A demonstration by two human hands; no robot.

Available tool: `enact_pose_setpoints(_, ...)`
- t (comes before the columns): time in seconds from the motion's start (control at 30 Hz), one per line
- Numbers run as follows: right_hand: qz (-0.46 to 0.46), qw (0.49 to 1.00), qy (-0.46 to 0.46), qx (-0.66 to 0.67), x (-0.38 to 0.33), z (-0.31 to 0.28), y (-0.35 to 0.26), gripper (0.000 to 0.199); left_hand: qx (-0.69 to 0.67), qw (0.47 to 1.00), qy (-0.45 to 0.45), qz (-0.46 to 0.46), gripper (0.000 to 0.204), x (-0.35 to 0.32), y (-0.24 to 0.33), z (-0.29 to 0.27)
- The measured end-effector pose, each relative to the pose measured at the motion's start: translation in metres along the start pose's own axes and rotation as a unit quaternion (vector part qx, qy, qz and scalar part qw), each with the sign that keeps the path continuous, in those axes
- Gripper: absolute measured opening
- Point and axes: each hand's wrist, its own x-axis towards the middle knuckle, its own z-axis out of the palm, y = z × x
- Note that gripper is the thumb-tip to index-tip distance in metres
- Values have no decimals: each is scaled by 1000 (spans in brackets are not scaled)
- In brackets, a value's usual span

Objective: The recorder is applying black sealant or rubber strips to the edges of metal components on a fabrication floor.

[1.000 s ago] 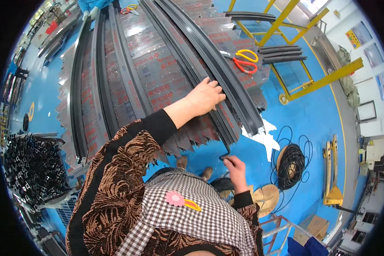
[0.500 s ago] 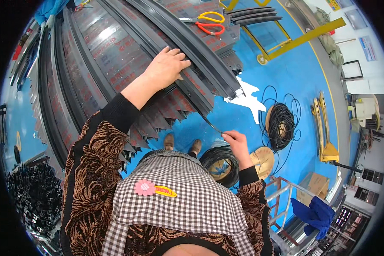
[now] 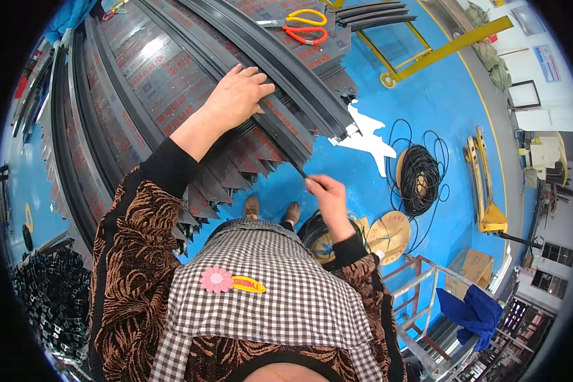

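Note:
My left hand [image 3: 235, 95] lies over a long dark grey profile [image 3: 280, 121], its fingers stretched across the top face. A thin black rubber strip [image 3: 297, 168] runs out past that profile's near end. My right hand [image 3: 326, 196] pinches this strip between thumb and fingertips, just off the jagged edge of the stack. Beside my left hand lies another ribbed dark profile [image 3: 299, 79]. Scissors with yellow and red handles [image 3: 307, 25] rest on the red-printed film beyond it. How the strip sits along the profile under my left hand is hidden.
Coils of black strip [image 3: 420, 181] lie on the blue floor [image 3: 452, 102], right of the stack. A yellow pallet jack [image 3: 487, 191], metal frame [image 3: 420, 299] and cardboard box [image 3: 471, 267] stand farther right. At the upper left a co-worker's blue sleeve [image 3: 70, 19] shows.
My right hand has moved left and up toward the profile's end, and less of the strip shows between them. My left hand stays on the profile. The view has shifted slightly.

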Motion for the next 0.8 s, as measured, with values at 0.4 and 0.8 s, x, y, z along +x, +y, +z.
enact_pose_setpoints(0.4,-40,999,-4,3,3,-4,8,12,5,1000,-21,-13,39,3,3,-4)
enact_pose_setpoints(0.8,-104,993,8,-55,6,2,3,12,11,1000,-16,-11,63,-2,4,1)
